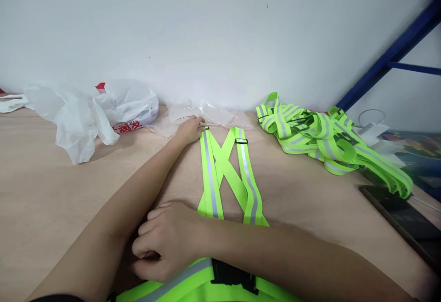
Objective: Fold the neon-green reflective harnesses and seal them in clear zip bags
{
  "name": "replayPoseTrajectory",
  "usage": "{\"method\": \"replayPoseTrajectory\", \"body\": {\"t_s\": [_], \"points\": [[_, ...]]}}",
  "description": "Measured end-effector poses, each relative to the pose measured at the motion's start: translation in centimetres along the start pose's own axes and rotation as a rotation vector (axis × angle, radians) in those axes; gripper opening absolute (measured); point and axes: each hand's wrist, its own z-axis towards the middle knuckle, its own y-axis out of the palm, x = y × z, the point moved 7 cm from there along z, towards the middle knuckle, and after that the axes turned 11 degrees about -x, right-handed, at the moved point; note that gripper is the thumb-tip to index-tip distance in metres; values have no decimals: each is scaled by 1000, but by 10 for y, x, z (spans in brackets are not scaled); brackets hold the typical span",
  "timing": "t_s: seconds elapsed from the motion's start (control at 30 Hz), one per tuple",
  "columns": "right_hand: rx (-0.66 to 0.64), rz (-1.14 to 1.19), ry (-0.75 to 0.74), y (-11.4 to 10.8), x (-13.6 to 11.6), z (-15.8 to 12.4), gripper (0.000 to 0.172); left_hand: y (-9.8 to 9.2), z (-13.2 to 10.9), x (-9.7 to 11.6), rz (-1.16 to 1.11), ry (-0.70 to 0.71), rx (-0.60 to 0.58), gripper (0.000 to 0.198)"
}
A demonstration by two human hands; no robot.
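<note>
A fluorescent yellow-green reflective harness vest [211,173] with grey stripes lies before me, its straps crossing in an X. My left hand [191,129] is stretched to the top of its left strap. The fingers are closed at the strap's end, beside a small black slider. A second black slider [241,141] sits on the right strap. My right hand [168,242] crosses over the vest's lower part, fingers curled into a loose fist with nothing visible inside. Below my right forearm shows a black buckle [234,274] on the waist belt. The forearm hides part of the straps.
Clear plastic bags [213,113] lie against the wall behind the vest. White plastic carrier bags [76,118] are crumpled at the left. A heap of similar reflective vests [317,132] lies at the right, near a dark phone-like device [403,219] and a blue metal frame [389,58].
</note>
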Motion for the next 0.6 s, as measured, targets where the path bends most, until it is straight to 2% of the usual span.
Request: {"method": "replayPoseTrajectory", "body": {"t_s": [0.3, 0.6], "points": [[3, -9, -17, 1, 0, 0, 32, -3, -2, 6, 25, -45, -4, 21], [-6, 20, 2, 1, 3, 1, 35, -3, -2, 15, 49, 38, -34, 18]]}}
